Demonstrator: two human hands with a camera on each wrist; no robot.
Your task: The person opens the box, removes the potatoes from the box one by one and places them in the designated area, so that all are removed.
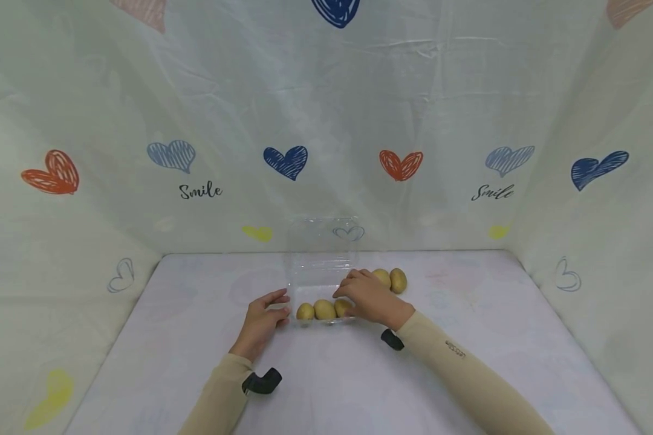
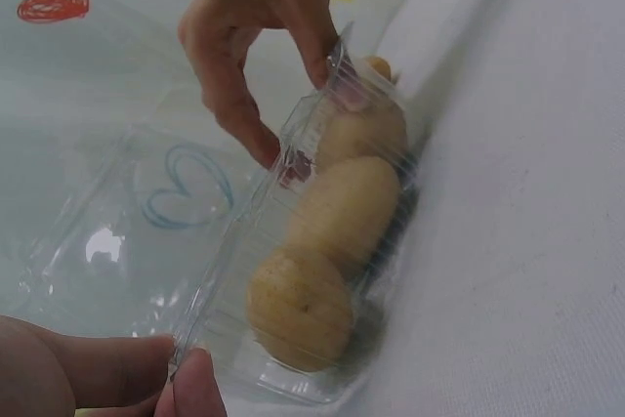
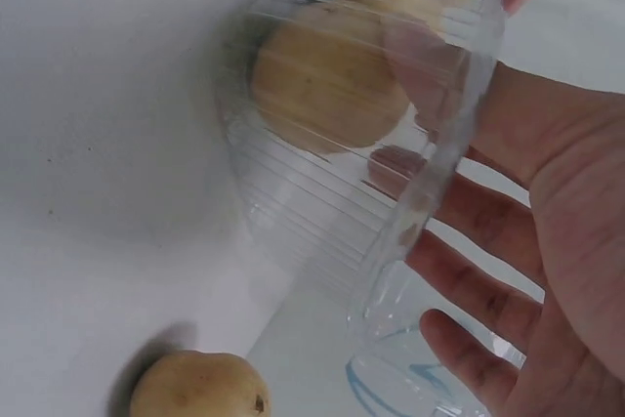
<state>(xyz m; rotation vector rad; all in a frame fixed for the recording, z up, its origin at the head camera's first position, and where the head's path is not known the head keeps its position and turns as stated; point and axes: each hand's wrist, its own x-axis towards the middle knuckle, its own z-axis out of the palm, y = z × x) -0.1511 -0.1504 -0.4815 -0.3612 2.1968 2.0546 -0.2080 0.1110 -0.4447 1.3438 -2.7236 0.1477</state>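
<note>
A clear plastic clamshell box [image 1: 321, 264] stands with its lid raised at the back. Three potatoes [image 1: 324, 310] lie in a row along its near side. My left hand [image 1: 262, 320] is at the box's left side; in the left wrist view, its thumb and finger [image 2: 198, 383] pinch the rim. My right hand [image 1: 371, 297] reaches over the right rim, its thumb and index finger round the rightmost potato [image 3: 327, 80]. Its other fingers [image 3: 479, 295] spread outside the box wall. Part of that potato is hidden by the hand in the head view.
Two more potatoes [image 1: 398, 280] lie on the white table [image 1: 446, 284] to the right of the box, one partly behind my right hand. A heart-printed curtain [image 1: 343, 109] hangs close behind the table and along both sides.
</note>
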